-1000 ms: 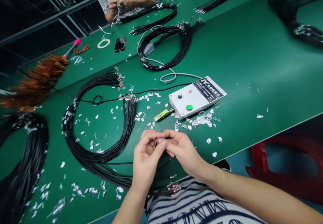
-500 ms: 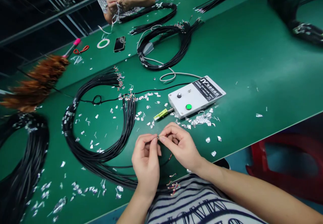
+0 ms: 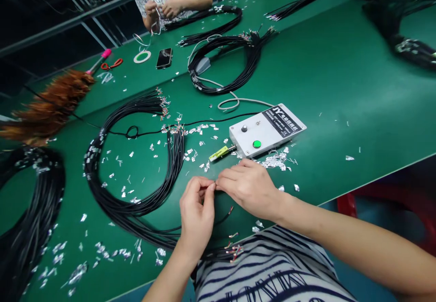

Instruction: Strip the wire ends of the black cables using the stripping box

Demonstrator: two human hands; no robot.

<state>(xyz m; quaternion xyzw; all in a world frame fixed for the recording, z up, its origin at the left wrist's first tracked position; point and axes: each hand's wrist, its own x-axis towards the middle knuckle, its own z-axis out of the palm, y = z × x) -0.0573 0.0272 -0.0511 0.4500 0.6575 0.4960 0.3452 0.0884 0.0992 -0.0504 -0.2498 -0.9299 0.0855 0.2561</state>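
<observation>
My left hand [image 3: 196, 213] is closed in a pinch on the end of a thin black cable, whose tip barely shows between my fingers. Thumb and fingers of my right hand [image 3: 250, 188] pinch that same tip from the right, knuckles turned up. The cable runs back under my left hand towards a curved bundle of black cables [image 3: 117, 211]. Beside my left hand another cable end [image 3: 230, 211] pokes out with bare coloured wires. Just beyond my hands lies a white wire-twisting machine [image 3: 250, 141] with a green button and a yellow-green clip [image 3: 219, 153].
Silvery foil scraps [image 3: 274, 160] litter the green table [image 3: 340, 88]. Further off are a coiled cable bundle [image 3: 223, 86], a phone [image 3: 164, 58], a tape roll [image 3: 142, 56], red-handled scissors [image 3: 111, 64] and a brown duster [image 3: 57, 97]. A co-worker's hands [image 3: 163, 9] hold white strip.
My right hand has rolled over from curled fingers to knuckles up, still at the cable tip. My left hand stays in nearly the same place. The view has shifted slightly.
</observation>
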